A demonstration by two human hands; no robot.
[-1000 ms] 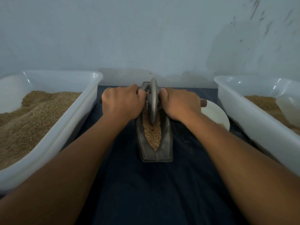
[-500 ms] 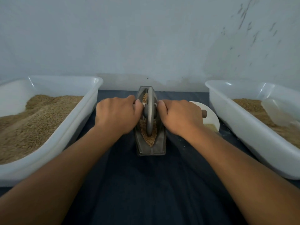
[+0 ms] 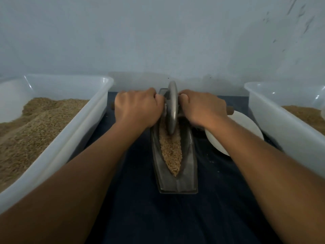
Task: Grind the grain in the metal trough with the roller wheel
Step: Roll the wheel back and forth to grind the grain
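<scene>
a long white tub (image 3: 58,152) heaped with brown grain is filling the left side of the frame, and a second white tub (image 3: 284,138) holding more grain is sitting at the right edge. a round white plate (image 3: 242,127) is lying between the second tub and the metal trough (image 3: 190,176), partly hidden under your right forearm. everything is resting on a dark blue cloth (image 3: 167,217), with a pale wall (image 3: 158,36) filling the upper half of the frame. nothing is lying in the trough's near half; only your two forearms are crossing the lower corners of the frame.

the trough is sitting in the centre of the frame, its long axis running from the lower middle up toward the wall, with its blunt near end pointing at you. the grain in the trough (image 3: 171,152) is lying in a narrow strip that tapers to a point at the near end. the roller wheel (image 3: 172,108) is standing on edge in the far half of the trough, its rim lined up with the long axis and its axle running left to right.

your left hand (image 3: 137,108) is curling its fingers round the axle handle on the left of the wheel, and your right hand (image 3: 202,110) is gripping the wooden handle (image 3: 229,110) on the right, whose end is poking out past your knuckles.
</scene>
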